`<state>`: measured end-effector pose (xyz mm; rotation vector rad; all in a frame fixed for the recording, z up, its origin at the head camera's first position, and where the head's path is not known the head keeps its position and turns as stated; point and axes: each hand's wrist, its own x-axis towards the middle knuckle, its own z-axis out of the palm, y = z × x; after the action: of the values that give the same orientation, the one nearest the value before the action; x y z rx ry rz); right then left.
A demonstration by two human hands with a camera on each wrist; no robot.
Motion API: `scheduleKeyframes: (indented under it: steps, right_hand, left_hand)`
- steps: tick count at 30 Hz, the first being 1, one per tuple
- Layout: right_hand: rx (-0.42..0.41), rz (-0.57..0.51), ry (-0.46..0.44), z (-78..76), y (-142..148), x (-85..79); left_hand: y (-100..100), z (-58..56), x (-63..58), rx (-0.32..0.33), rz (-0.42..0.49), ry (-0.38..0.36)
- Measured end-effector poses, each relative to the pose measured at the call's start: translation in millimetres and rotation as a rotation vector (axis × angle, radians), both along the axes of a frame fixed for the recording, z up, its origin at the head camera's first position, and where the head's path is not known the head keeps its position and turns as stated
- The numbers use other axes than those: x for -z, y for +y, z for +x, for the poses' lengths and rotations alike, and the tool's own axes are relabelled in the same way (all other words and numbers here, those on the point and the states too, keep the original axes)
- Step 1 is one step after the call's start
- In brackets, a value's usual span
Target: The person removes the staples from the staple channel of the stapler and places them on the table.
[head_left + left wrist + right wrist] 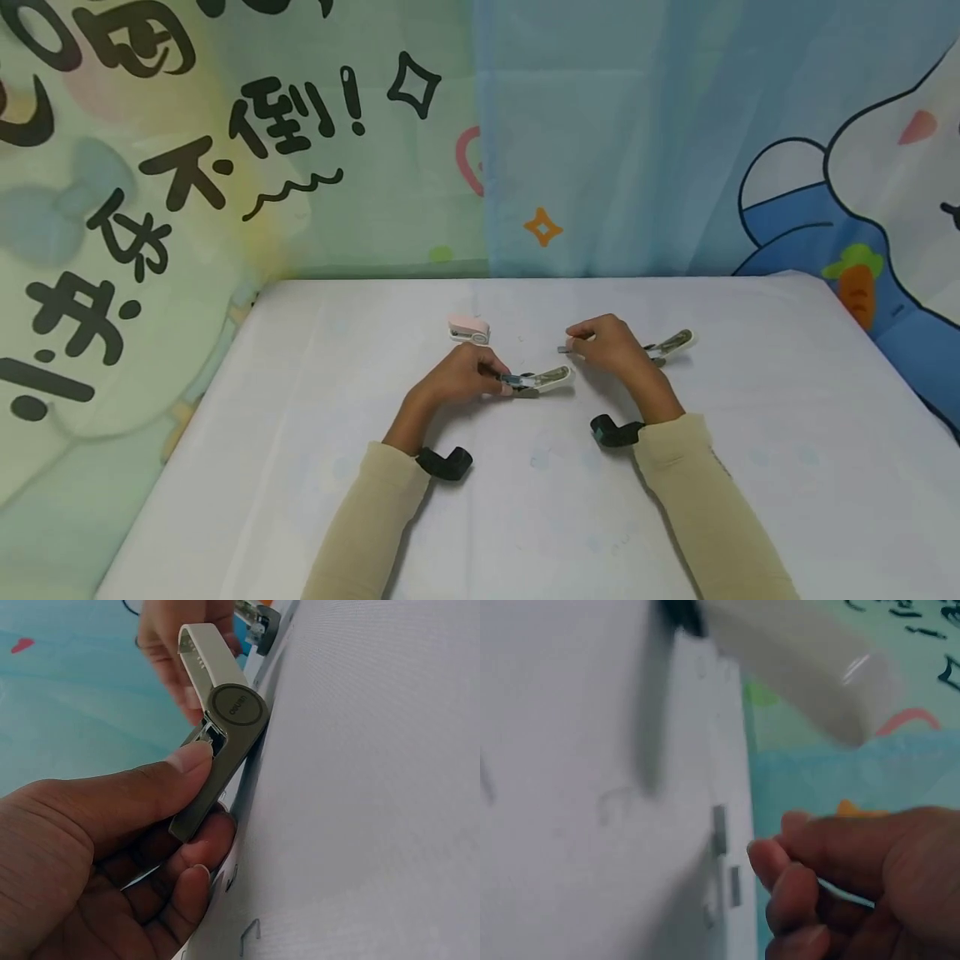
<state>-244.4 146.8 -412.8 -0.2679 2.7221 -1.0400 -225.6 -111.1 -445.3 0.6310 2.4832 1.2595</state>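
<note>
My left hand point(465, 372) grips a small stapler point(551, 377), its white top swung up from a dark olive base. In the left wrist view the thumb presses by the metal track of this stapler point(238, 705), and the other fingers lie underneath. My right hand point(611, 343) is over the table a little farther back, fingers loosely bent with nothing visible between them. Short grey staple strips point(719, 829) lie just beside its fingertips point(766, 862). A second opened stapler point(678, 339) is behind the right wrist, partly hidden by it.
A pink and white stapler point(468, 327) stands behind my left hand. Loose staples point(251, 930) are scattered on the white table point(525, 517). Printed curtains point(615, 125) hang along the table's far edge.
</note>
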Motion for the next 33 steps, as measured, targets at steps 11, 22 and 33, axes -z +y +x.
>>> scheduleKeyframes:
  steps: [11,22,33]
  right_hand:
    - [-0.46,-0.127,-0.088,11.5,14.3,-10.0]
    - [-0.509,-0.062,-0.045,11.2,32.1,-13.3]
    - [-0.468,-0.045,-0.075,24.9,73.1,-19.8]
  left_hand:
    - [4.9,2.6,-4.3,-0.011,-0.016,-0.02]
    - [22.5,5.2,-5.4,0.029,-0.055,-0.016]
    - [70.3,12.0,-10.7,0.172,-0.149,0.029]
